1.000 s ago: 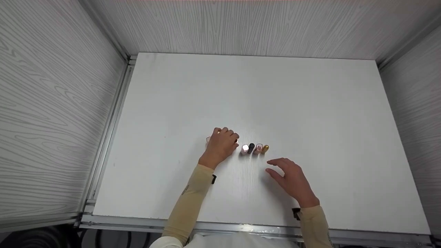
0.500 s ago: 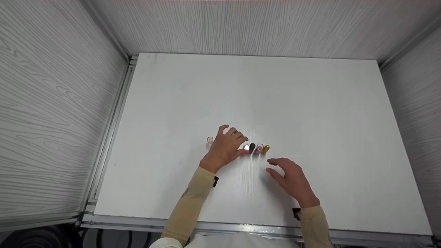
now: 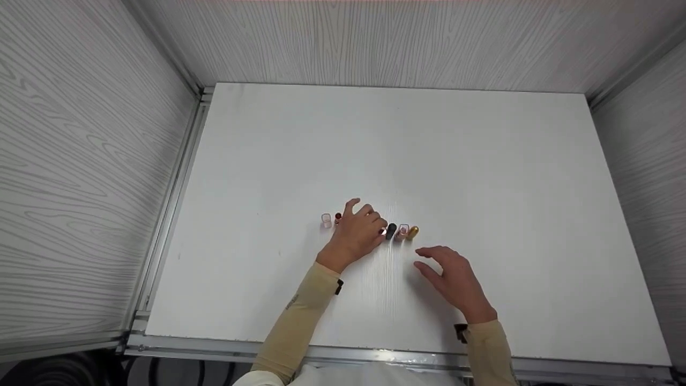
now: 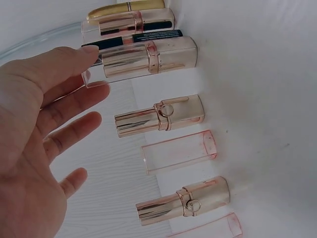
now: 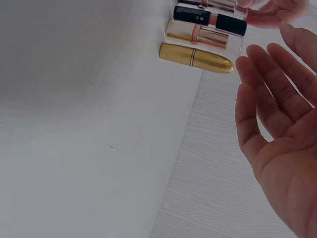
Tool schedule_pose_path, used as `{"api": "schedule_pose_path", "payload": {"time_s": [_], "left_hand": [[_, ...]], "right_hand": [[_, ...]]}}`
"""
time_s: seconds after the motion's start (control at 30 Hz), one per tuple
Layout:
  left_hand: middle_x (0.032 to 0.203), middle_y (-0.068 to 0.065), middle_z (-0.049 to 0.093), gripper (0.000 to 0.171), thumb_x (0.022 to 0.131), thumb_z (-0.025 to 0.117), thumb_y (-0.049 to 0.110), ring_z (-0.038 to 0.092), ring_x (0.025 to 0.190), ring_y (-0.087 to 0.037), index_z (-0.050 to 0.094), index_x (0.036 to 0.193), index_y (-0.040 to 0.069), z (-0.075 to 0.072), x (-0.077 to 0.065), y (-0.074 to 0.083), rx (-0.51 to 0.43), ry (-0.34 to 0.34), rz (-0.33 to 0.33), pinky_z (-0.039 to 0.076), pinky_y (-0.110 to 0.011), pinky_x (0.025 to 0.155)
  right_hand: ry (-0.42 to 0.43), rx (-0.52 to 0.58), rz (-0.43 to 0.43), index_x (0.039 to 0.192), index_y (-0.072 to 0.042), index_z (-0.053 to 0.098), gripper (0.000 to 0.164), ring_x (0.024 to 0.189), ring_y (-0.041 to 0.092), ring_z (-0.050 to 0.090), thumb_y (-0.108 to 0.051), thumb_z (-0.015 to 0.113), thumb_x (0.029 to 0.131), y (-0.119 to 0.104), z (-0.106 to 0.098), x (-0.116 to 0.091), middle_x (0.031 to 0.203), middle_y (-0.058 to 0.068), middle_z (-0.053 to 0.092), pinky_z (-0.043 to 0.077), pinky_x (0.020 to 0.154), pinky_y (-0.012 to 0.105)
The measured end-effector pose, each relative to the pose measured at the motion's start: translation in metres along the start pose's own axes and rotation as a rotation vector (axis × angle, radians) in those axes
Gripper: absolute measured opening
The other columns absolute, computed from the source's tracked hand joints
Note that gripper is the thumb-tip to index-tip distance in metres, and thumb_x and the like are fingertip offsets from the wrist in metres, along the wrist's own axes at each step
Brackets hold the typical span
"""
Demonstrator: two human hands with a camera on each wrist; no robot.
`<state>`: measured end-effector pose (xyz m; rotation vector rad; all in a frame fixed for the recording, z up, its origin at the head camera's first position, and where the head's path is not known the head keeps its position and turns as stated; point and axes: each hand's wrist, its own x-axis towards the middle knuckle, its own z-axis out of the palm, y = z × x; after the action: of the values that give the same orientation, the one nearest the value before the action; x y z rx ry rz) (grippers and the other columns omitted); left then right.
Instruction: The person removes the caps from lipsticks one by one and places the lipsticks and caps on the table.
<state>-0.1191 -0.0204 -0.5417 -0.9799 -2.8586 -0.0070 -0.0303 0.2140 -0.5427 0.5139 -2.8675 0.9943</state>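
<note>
My left hand (image 3: 353, 236) reaches over a row of upright lipsticks. In the left wrist view, its thumb and index finger pinch the clear cap of a gold-bodied lipstick (image 4: 151, 58). Beyond that one stand a black lipstick (image 3: 391, 230), a clear-capped lipstick (image 3: 403, 231) and a gold bullet-shaped lipstick (image 3: 412, 232). Nearer the wrist camera are two uncapped gold lipsticks (image 4: 161, 116) and two separate clear caps (image 4: 179, 151), which alternate along the row. My right hand (image 3: 455, 279) holds nothing, its fingers loosely bent, close to the gold lipstick's end of the row.
The lipsticks stand on a white tabletop (image 3: 482, 161) toward the front half. Grey wood-grain panels (image 3: 375, 43) enclose the back and both sides. A metal rail (image 3: 375, 354) runs along the front edge.
My left hand has shifted right along the row, onto the capped lipstick beside the black one. A clear cap and a red-topped lipstick at the left are uncovered. The right hand stays still.
</note>
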Motion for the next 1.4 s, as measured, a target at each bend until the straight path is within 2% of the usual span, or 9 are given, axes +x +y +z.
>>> {"api": "schedule_pose_path", "payload": {"time_s": [0.13,0.33,0.43,0.57,0.67,0.77,0.87,1.07,1.4], "left_hand": [[0.097,0.012,0.067,0.017,0.087,0.061,0.036,0.054,0.102,-0.010,0.067,0.099,0.027,-0.010,-0.004,-0.001,-0.036,0.044,-0.013,0.028,-0.046,0.104],[0.091,0.010,0.067,0.013,0.087,0.061,0.030,0.055,0.097,-0.011,0.069,0.095,0.023,-0.039,-0.010,0.002,-0.120,0.164,-0.006,0.029,-0.044,0.103],[0.088,0.008,0.067,0.013,0.086,0.062,0.028,0.055,0.094,-0.011,0.069,0.093,0.021,-0.053,-0.013,0.006,-0.185,0.241,0.033,0.034,-0.041,0.099],[0.086,0.007,0.066,0.016,0.085,0.065,0.030,0.054,0.089,-0.012,0.069,0.095,0.018,-0.064,-0.017,0.012,-0.332,0.331,0.111,0.040,-0.033,0.087],[0.086,0.007,0.065,0.018,0.084,0.067,0.029,0.052,0.087,-0.012,0.069,0.096,0.016,-0.068,-0.018,0.018,-0.426,0.382,0.163,0.040,-0.030,0.080],[0.086,0.007,0.066,0.018,0.084,0.067,0.027,0.052,0.086,-0.012,0.069,0.097,0.016,-0.069,-0.018,0.024,-0.472,0.421,0.197,0.041,-0.029,0.076],[0.086,0.008,0.066,0.018,0.084,0.067,0.027,0.052,0.086,-0.012,0.069,0.097,0.016,-0.067,-0.020,0.030,-0.481,0.434,0.217,0.040,-0.028,0.075],[0.086,0.009,0.064,0.015,0.085,0.065,0.030,0.051,0.085,-0.010,0.067,0.093,0.017,-0.064,-0.021,0.036,-0.479,0.419,0.228,0.040,-0.029,0.075],[0.092,0.010,0.066,0.017,0.086,0.066,0.030,0.052,0.087,-0.010,0.068,0.097,0.018,-0.066,-0.024,0.033,-0.454,0.397,0.228,0.039,-0.030,0.081]], "right_hand": [[-0.004,-0.006,-0.003,0.111,-0.018,0.065,0.028,0.096,0.010,0.061,-0.024,0.069,0.084,-0.001,0.000,0.001,0.101,-0.005,0.067,0.049,0.083,0.034],[0.005,0.004,-0.030,0.111,-0.018,0.065,0.030,0.094,0.010,0.060,-0.022,0.071,0.083,-0.005,0.000,0.004,0.100,-0.004,0.067,0.049,0.081,0.035],[0.013,0.012,-0.050,0.113,-0.017,0.065,0.032,0.094,0.009,0.060,-0.021,0.072,0.082,-0.008,0.000,0.006,0.101,-0.004,0.067,0.049,0.081,0.034],[0.030,0.034,-0.071,0.120,-0.016,0.060,0.042,0.096,0.012,0.060,-0.022,0.073,0.080,-0.011,0.001,0.008,0.104,-0.003,0.066,0.049,0.080,0.036],[0.034,0.057,-0.082,0.129,-0.018,0.053,0.053,0.097,0.015,0.060,-0.023,0.073,0.080,-0.012,0.002,0.009,0.107,-0.001,0.065,0.049,0.079,0.037],[0.030,0.059,-0.100,0.136,-0.020,0.046,0.062,0.097,0.015,0.059,-0.024,0.073,0.080,-0.013,0.003,0.010,0.109,-0.003,0.063,0.050,0.078,0.036],[0.032,0.060,-0.130,0.136,-0.021,0.046,0.062,0.095,0.013,0.058,-0.024,0.073,0.080,-0.014,0.003,0.009,0.107,-0.005,0.062,0.049,0.077,0.034],[0.059,0.061,-0.192,0.121,-0.019,0.059,0.045,0.091,0.006,0.056,-0.021,0.074,0.079,-0.013,0.003,0.010,0.103,-0.010,0.063,0.048,0.079,0.030],[0.041,0.100,-0.188,0.116,-0.020,0.061,0.039,0.088,0.007,0.056,-0.017,0.074,0.079,-0.014,0.004,0.011,0.100,-0.009,0.064,0.047,0.077,0.030]]}}
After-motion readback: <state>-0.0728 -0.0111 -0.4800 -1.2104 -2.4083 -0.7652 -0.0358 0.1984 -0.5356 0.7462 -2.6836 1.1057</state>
